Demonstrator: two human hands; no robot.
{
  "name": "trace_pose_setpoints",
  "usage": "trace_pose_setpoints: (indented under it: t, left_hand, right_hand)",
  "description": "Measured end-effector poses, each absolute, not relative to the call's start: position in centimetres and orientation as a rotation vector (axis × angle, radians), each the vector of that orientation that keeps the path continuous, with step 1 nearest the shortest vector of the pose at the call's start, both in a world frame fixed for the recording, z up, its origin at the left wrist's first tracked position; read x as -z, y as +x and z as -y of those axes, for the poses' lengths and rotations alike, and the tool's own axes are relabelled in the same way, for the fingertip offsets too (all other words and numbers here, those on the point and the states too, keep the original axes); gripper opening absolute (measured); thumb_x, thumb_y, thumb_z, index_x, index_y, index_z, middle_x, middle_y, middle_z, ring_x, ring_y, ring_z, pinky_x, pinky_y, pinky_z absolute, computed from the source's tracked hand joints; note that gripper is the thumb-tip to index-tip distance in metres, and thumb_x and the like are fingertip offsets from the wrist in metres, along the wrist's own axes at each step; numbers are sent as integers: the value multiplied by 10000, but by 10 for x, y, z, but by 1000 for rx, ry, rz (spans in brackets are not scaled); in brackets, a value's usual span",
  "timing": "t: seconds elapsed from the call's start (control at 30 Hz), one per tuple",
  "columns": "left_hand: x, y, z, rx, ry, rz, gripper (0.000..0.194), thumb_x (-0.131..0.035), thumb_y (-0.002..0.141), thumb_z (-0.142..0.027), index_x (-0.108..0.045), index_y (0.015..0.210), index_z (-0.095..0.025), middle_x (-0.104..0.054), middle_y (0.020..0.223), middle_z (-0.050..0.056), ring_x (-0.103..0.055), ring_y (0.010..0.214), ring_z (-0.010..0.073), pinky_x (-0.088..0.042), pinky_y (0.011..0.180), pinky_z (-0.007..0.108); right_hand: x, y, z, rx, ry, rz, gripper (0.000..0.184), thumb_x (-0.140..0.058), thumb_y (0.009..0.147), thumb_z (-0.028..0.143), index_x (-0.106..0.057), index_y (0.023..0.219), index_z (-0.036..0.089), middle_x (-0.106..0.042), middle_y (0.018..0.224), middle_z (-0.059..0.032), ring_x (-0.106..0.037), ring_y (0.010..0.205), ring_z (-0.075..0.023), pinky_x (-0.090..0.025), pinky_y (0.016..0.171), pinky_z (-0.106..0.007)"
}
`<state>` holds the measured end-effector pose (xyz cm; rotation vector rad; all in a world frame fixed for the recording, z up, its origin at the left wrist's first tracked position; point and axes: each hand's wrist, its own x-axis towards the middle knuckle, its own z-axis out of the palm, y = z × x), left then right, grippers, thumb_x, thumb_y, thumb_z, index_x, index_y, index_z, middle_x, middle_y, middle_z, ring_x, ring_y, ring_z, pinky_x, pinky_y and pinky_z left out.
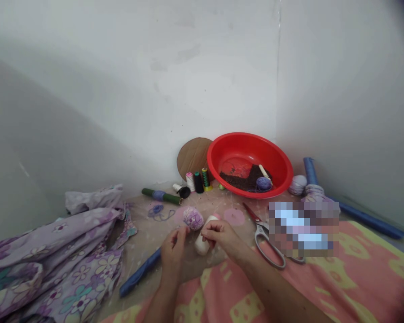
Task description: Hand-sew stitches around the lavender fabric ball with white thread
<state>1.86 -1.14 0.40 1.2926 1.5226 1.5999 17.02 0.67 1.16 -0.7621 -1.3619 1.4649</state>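
Observation:
A stick wrapped in blue (140,272) runs behind my left hand (173,246) to a rounded head covered in purple floral cloth (193,218). The fingers of that hand are closed at the neck, just below the floral head. My right hand (222,234) is closed in a pinch a little to the right. Whatever lies between its fingertips is too fine to make out. Partly behind the right fingers rests a spool of white thread (202,246) with a pinkish end.
Scissors (261,240) lie right of my hands. Behind stand a red basin (283,168), several thread spools (198,183) and a green tube (170,197). Floral cloth (87,251) is heaped left. A pink-yellow blanket (229,291) covers the front. Another padded stick (311,172) is at right.

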Motion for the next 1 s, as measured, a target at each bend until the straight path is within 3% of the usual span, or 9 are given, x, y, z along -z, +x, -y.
trace_pose_setpoints:
  t: [0.07, 0.17, 0.3, 0.43, 0.6, 0.7, 0.77, 0.9, 1.0]
  left_hand:
    - [-6, 13, 14, -1637, 1437, -1675, 224, -556, 666, -369, -636, 699, -162, -625, 717, 41, -523, 717, 171, -370, 661, 238]
    - [-13, 16, 23, -1789, 1588, -1787, 147, -571, 659, -317, -593, 604, -183, -565, 590, 0, -474, 607, 129, -330, 610, 206]
    - [-14, 34, 33, -1633, 1755, -1658, 242, -585, 643, -305, -544, 445, -175, -460, 424, -18, -386, 449, 93, -269, 494, 196]
    - [-11, 48, 39, -1579, 1814, -1541, 100, -619, 616, -275, -632, 567, -188, -551, 513, 2, -434, 482, 104, -289, 519, 194]
    - [-21, 47, 46, -1874, 1641, -1467, 22, -624, 613, -220, -629, 613, -198, -545, 567, 5, -420, 536, 118, -310, 581, 201]
    - [-25, 43, 48, -1939, 1551, -1364, 66, -639, 602, -216, -638, 667, -209, -572, 637, 16, -450, 617, 142, -324, 622, 205]
    - [-24, 43, 48, -1844, 1601, -1359, 38, -622, 622, -234, -632, 626, -198, -572, 609, 19, -464, 605, 141, -327, 604, 204]
    - [-15, 53, 45, -1437, 1755, -1377, 228, -543, 693, -322, -608, 546, -160, -536, 496, 8, -460, 492, 108, -312, 502, 193]
    - [-12, 62, 41, -1331, 1614, -1353, 297, -532, 682, -401, -624, 576, -139, -537, 481, 6, -461, 467, 103, -316, 459, 188]
  right_hand:
    - [-9, 171, -9, -1443, -773, 1327, 145, -582, 614, 273, -571, 548, 144, -491, 484, 43, -384, 415, -51, -288, 423, -177]
    - [-8, 171, -11, -1408, -795, 1304, 164, -586, 615, 289, -562, 532, 150, -484, 487, 43, -385, 423, -56, -287, 426, -182]
    - [-10, 170, -11, -1354, -840, 1256, 187, -599, 594, 310, -547, 501, 156, -462, 468, 49, -388, 435, -67, -295, 440, -194]
    - [-13, 171, -11, -1242, -889, 1222, 174, -591, 589, 285, -535, 481, 160, -438, 459, 52, -375, 457, -75, -288, 453, -200]
    - [-13, 173, -13, -1209, -894, 1239, 187, -552, 600, 263, -481, 456, 167, -417, 477, 43, -362, 467, -81, -271, 432, -199]
    - [-12, 177, -14, -1207, -877, 1235, 161, -520, 608, 236, -470, 470, 171, -387, 459, 52, -338, 450, -77, -251, 420, -198]
    - [-12, 180, -14, -1182, -886, 1238, 150, -506, 607, 219, -462, 471, 172, -371, 436, 60, -320, 436, -75, -235, 418, -202]
    - [-13, 184, -15, -1141, -910, 1250, 154, -484, 609, 196, -445, 462, 179, -358, 400, 70, -307, 417, -75, -224, 427, -209]
    - [-15, 183, -13, -1160, -887, 1264, 139, -483, 593, 181, -460, 457, 176, -374, 410, 69, -321, 423, -74, -230, 429, -207]
